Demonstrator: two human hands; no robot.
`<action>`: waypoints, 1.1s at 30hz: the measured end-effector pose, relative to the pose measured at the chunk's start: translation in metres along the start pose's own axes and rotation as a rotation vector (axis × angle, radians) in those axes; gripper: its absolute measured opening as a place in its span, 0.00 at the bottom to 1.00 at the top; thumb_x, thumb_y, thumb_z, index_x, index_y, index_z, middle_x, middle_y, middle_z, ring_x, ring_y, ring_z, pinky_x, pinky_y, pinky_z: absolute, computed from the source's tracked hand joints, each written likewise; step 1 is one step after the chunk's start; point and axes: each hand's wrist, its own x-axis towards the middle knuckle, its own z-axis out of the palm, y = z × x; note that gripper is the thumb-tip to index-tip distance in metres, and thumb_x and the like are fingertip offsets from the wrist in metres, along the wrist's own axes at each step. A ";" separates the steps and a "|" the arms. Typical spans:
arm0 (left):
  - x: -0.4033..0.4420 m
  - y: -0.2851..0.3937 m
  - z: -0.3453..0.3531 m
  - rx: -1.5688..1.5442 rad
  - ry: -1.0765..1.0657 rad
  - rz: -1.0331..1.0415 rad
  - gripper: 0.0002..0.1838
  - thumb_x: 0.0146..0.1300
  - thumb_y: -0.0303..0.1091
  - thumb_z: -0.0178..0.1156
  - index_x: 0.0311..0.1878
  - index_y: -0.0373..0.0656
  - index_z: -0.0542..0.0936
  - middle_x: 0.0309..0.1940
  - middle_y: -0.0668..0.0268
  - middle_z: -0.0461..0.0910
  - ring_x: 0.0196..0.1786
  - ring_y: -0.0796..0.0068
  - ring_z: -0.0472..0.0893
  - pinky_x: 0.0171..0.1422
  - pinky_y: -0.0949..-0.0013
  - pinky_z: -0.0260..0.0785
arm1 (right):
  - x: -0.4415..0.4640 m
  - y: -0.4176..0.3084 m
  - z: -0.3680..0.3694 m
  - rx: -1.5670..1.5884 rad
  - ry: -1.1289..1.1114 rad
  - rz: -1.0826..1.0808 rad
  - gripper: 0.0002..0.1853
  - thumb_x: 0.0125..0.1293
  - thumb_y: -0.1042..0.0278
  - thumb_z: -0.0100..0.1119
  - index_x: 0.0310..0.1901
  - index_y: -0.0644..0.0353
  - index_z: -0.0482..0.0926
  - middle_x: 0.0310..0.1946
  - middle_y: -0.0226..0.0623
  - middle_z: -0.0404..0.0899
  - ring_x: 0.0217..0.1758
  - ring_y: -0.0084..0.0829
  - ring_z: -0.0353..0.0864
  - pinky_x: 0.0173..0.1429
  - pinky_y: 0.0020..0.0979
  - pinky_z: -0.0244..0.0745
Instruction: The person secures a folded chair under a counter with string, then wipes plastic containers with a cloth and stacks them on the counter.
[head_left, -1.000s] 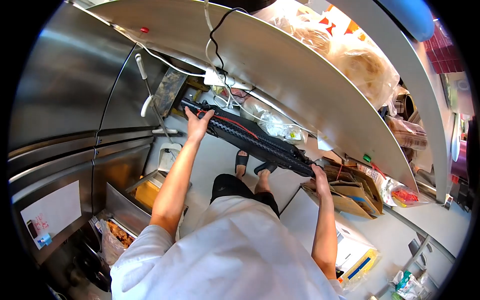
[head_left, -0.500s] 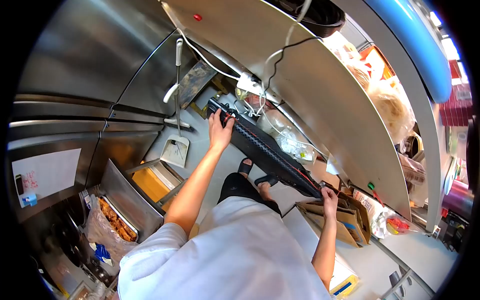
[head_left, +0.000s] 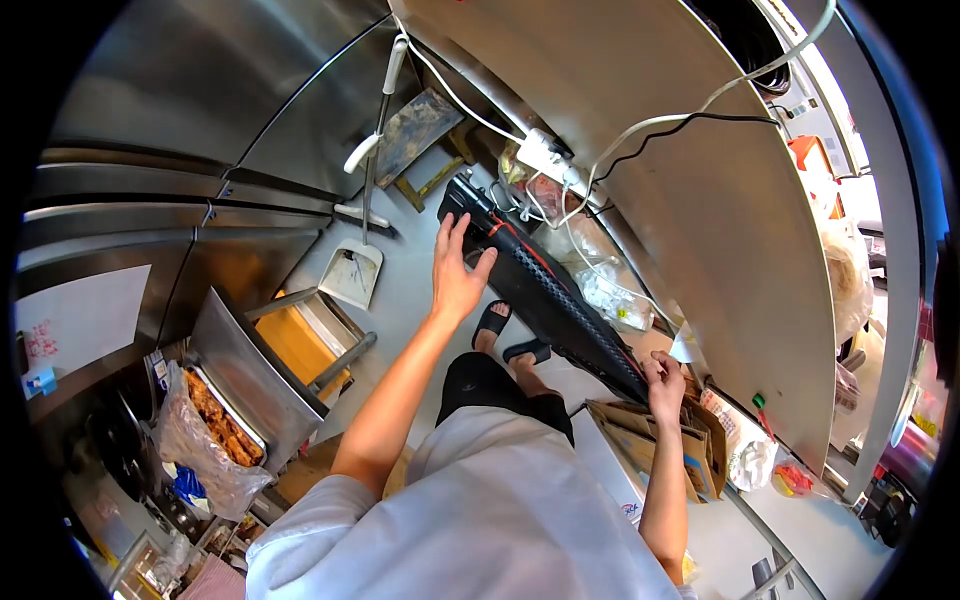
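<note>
A long black object with a textured strip and a red cord or edge slants from upper left to lower right in front of my body. My left hand is at its upper end, with fingers spread against the near side and the thumb apart. Near the lower end, my right hand has its fingers pinched together at the edge; what they grip is too small to tell. A white power strip with cables lies just beyond the object's upper end.
A long-handled dustpan stands left of the object, beside steel cabinets. Folded cardboard is at the right. A metal panel curves beyond the object. Lower left, a tray of food sits in plastic.
The view has shifted. The black object now slants more steeply. My left hand has loosened from wrapping its upper end to spread fingers, and my right hand's fingers are drawn together at the lower end.
</note>
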 end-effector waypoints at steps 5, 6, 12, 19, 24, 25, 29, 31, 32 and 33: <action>0.004 -0.002 -0.013 -0.003 -0.023 -0.060 0.35 0.63 0.39 0.71 0.72 0.41 0.71 0.75 0.45 0.64 0.76 0.45 0.67 0.78 0.55 0.61 | -0.004 -0.040 0.009 -0.130 -0.025 -0.116 0.19 0.69 0.62 0.68 0.54 0.67 0.82 0.62 0.55 0.79 0.66 0.49 0.79 0.69 0.40 0.71; 0.004 -0.002 -0.016 0.012 0.000 -0.064 0.34 0.63 0.38 0.71 0.71 0.41 0.73 0.72 0.47 0.70 0.75 0.47 0.69 0.77 0.56 0.62 | -0.004 -0.041 0.010 -0.154 -0.027 -0.143 0.19 0.70 0.62 0.67 0.54 0.68 0.82 0.62 0.52 0.79 0.64 0.44 0.80 0.66 0.39 0.74; 0.084 -0.013 -0.020 -0.106 0.031 0.104 0.16 0.64 0.31 0.68 0.53 0.37 0.84 0.43 0.54 0.84 0.47 0.56 0.86 0.55 0.61 0.77 | -0.023 -0.076 -0.004 -0.230 0.090 -0.267 0.19 0.70 0.62 0.66 0.55 0.68 0.81 0.64 0.55 0.78 0.68 0.48 0.77 0.72 0.42 0.69; 0.262 -0.047 0.052 0.104 -0.304 0.444 0.10 0.66 0.32 0.65 0.48 0.43 0.88 0.39 0.56 0.84 0.44 0.55 0.85 0.51 0.57 0.77 | -0.028 -0.087 0.057 -0.251 0.091 -0.345 0.25 0.65 0.60 0.70 0.58 0.68 0.78 0.63 0.55 0.78 0.67 0.54 0.77 0.72 0.46 0.69; 0.333 -0.070 0.121 0.280 -0.447 0.802 0.15 0.64 0.31 0.63 0.53 0.47 0.87 0.52 0.60 0.82 0.62 0.55 0.78 0.66 0.53 0.73 | -0.009 -0.084 0.094 -0.381 0.111 -0.307 0.27 0.70 0.49 0.62 0.57 0.66 0.78 0.60 0.53 0.80 0.64 0.53 0.78 0.71 0.48 0.65; 0.335 -0.075 0.130 0.310 -0.486 0.796 0.15 0.64 0.31 0.62 0.53 0.48 0.87 0.53 0.61 0.82 0.61 0.55 0.79 0.66 0.54 0.73 | -0.007 -0.084 0.099 -0.426 0.121 -0.315 0.31 0.72 0.40 0.55 0.57 0.66 0.78 0.58 0.52 0.81 0.62 0.52 0.78 0.70 0.47 0.63; 0.342 -0.079 0.133 0.243 -0.575 0.723 0.11 0.64 0.31 0.63 0.47 0.46 0.89 0.51 0.61 0.83 0.56 0.55 0.82 0.63 0.55 0.75 | 0.001 -0.089 0.105 -0.461 0.122 -0.277 0.34 0.72 0.36 0.50 0.55 0.67 0.78 0.55 0.52 0.81 0.60 0.54 0.78 0.69 0.49 0.63; 0.348 -0.081 0.134 0.223 -0.645 0.658 0.09 0.65 0.30 0.65 0.46 0.44 0.89 0.49 0.60 0.84 0.54 0.55 0.83 0.60 0.56 0.75 | 0.003 -0.089 0.104 -0.473 0.114 -0.268 0.34 0.73 0.36 0.49 0.54 0.67 0.78 0.55 0.52 0.81 0.59 0.54 0.78 0.69 0.49 0.63; 0.348 -0.081 0.134 0.215 -0.654 0.661 0.09 0.65 0.30 0.65 0.46 0.44 0.89 0.49 0.60 0.84 0.54 0.55 0.83 0.60 0.56 0.75 | 0.004 -0.090 0.104 -0.475 0.101 -0.271 0.35 0.73 0.35 0.49 0.54 0.67 0.78 0.54 0.52 0.81 0.59 0.54 0.79 0.69 0.49 0.63; 0.347 -0.080 0.132 0.248 -0.639 0.680 0.09 0.66 0.30 0.64 0.46 0.44 0.89 0.50 0.60 0.84 0.54 0.55 0.83 0.60 0.56 0.75 | 0.005 -0.092 0.105 -0.495 0.102 -0.281 0.35 0.73 0.34 0.46 0.54 0.67 0.79 0.52 0.52 0.82 0.57 0.54 0.79 0.68 0.48 0.65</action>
